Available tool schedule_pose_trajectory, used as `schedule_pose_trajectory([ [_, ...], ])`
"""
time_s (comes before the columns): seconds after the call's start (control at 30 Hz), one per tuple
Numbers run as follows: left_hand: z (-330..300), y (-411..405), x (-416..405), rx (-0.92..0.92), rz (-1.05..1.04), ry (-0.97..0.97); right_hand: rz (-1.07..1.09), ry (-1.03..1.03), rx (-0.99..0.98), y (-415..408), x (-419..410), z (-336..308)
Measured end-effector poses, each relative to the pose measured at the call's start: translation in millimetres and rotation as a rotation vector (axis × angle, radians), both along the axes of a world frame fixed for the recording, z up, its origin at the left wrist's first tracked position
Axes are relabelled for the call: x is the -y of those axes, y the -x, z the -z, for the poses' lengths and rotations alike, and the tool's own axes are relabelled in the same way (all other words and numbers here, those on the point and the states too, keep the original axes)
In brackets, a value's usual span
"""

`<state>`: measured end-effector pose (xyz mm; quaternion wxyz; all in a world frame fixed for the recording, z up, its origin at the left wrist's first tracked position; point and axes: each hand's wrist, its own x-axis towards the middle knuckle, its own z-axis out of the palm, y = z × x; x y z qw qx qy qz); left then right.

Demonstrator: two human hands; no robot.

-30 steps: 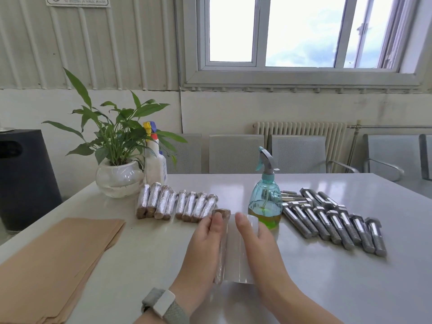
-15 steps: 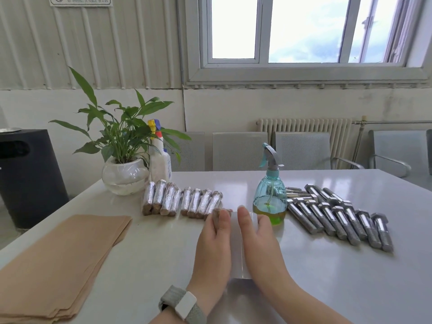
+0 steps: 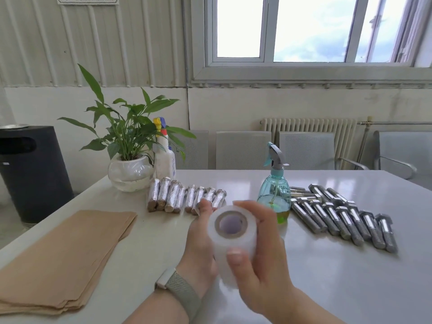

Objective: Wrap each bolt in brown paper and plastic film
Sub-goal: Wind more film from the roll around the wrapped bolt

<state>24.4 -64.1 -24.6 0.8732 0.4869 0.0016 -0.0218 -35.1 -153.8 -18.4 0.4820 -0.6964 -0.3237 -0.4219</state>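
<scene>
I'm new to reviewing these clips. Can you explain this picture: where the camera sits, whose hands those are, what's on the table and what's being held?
No machine here: a camera on a person's head looks down at their own hands. The right hand and left hand hold a roll of plastic film above the white table. On it lie brown paper sheets, a row of wrapped bolts, bare bolts, a teal spray bottle and a potted plant.
</scene>
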Motion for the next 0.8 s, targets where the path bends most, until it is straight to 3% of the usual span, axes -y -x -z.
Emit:
schedule_pose_trajectory([
  [0.13, -3.9, -8.7, -11.0, -0.118, -0.073, -0.005, 0.174, -0.342, -0.360, -12.0, 20.5, 1.9],
  [0.23, -6.3, -17.1, -27.2, -0.170, -0.062, -0.171, 0.239, -0.285, -0.536, -25.9, 32.0, 14.6],
  [0.4, -32.5, -63.8, -46.9, -0.278, -0.109, -0.533, 0.257, -0.194, -0.617, -37.7, 33.4, 24.5],
  [0.47, -44.8, -91.9, -51.9, -0.195, -0.177, -0.796, 0.251, -0.190, -0.634, -40.2, 34.4, 26.0],
  [0.6, -58.0, -127.4, -57.9, 0.044, -0.275, -1.639, 0.227, -0.269, -0.638, -44.3, 37.4, 25.4],
  [0.67, -56.0, -140.4, -57.8, 0.152, -0.282, -1.810, 0.221, -0.280, -0.640, -46.1, 37.3, 26.0],
  [0.8, -42.9, -161.8, -52.8, 0.226, -0.338, -1.961, 0.204, -0.258, -0.631, -50.8, 37.2, 29.4],
])
